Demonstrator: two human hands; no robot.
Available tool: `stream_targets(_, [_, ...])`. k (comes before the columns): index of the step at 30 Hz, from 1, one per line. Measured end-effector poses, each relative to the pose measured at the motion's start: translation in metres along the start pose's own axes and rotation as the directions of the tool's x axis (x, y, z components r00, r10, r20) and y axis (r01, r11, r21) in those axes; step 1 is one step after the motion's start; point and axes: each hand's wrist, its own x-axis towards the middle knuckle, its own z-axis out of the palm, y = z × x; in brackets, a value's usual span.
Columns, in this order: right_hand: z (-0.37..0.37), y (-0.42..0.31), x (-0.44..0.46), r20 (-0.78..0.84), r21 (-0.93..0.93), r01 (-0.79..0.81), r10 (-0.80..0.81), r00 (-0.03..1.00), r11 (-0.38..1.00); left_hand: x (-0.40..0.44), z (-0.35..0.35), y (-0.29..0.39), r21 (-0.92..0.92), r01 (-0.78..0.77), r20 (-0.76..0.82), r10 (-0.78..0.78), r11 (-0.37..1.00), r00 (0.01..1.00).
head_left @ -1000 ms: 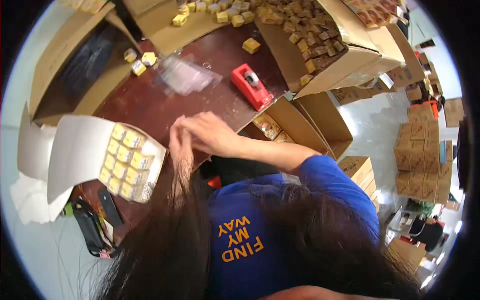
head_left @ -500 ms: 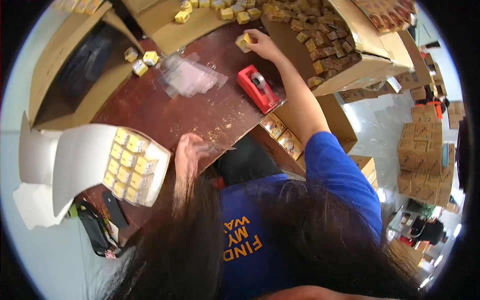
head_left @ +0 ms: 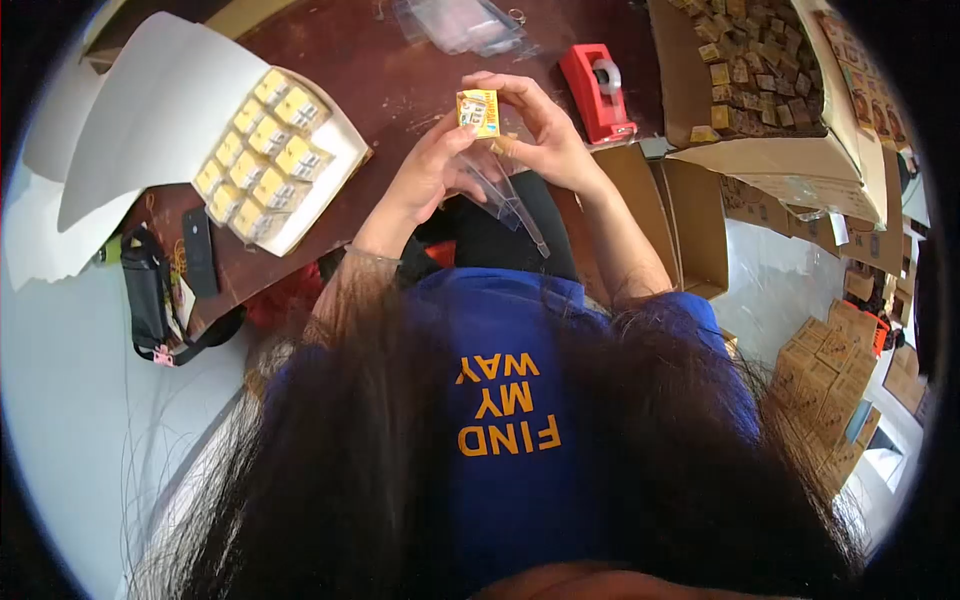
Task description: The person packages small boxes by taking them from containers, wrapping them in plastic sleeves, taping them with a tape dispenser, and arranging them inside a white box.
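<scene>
The small yellow box point(head_left: 478, 113) is located between the two hands, raised in front of the torso. The right hand point(head_left: 550, 140) is partly closed, its index finger along the far edge of the box and its thumb at the near right side. The left hand point(head_left: 425, 175) is half curled, its thumb on the near left corner of the box. A clear plastic sleeve point(head_left: 505, 210) hangs below the box between the palms; which fingers grip it cannot be told, nor whether any part of the box is inside it. Caution: with contact at edges and corners only, uneven thumb pressure could tip the box out of the grip. If the sleeve is not held firmly, its loose end could fold or catch on a finger, and forcing the box against a folded edge could tear the film or dent the carton. Left of the left hand, the white tray point(head_left: 340, 170) carries rows of yellow boxes point(head_left: 268, 135); a leftward elbow swing could jostle them. Right of the right hand, the red tape dispenser point(head_left: 597, 95) could snag a trailing sleeve through careless outward movement.
</scene>
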Motion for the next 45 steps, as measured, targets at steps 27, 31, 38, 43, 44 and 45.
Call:
stream_targets(27, [0.050, -0.026, -0.021, -0.334, -0.162, -0.232, 0.168, 0.928, 0.959, -0.022, -0.016, -0.009, -0.170, -0.551, -0.463, 0.427, 0.817, 0.777])
stream_targets(31, [0.048, -0.017, -0.026, -0.317, -0.245, -0.225, 0.141, 0.938, 0.943, -0.031, -0.013, -0.004, -0.038, -0.570, -0.456, 0.493, 0.821, 0.741])
stream_targets(38, [0.044, -0.027, -0.033, -0.264, -0.279, -0.300, 0.228, 0.937, 0.912, -0.043, -0.012, 0.000, 0.102, -0.544, -0.361, 0.540, 0.833, 0.760])
stream_targets(43, [0.051, -0.013, -0.035, -0.354, -0.338, -0.192, 0.065, 0.933, 0.922, -0.044, -0.018, -0.003, 0.330, -0.528, -0.322, 0.620, 0.782, 0.716])
stream_targets(44, [0.054, -0.010, -0.037, -0.355, -0.336, -0.194, 0.067, 0.932, 0.922, -0.046, -0.015, -0.003, 0.330, -0.526, -0.323, 0.617, 0.784, 0.717])
stream_targets(45, [0.057, -0.008, -0.039, -0.371, -0.403, -0.185, 0.025, 0.928, 0.896, -0.047, -0.011, -0.003, 0.353, -0.523, -0.330, 0.626, 0.776, 0.706])
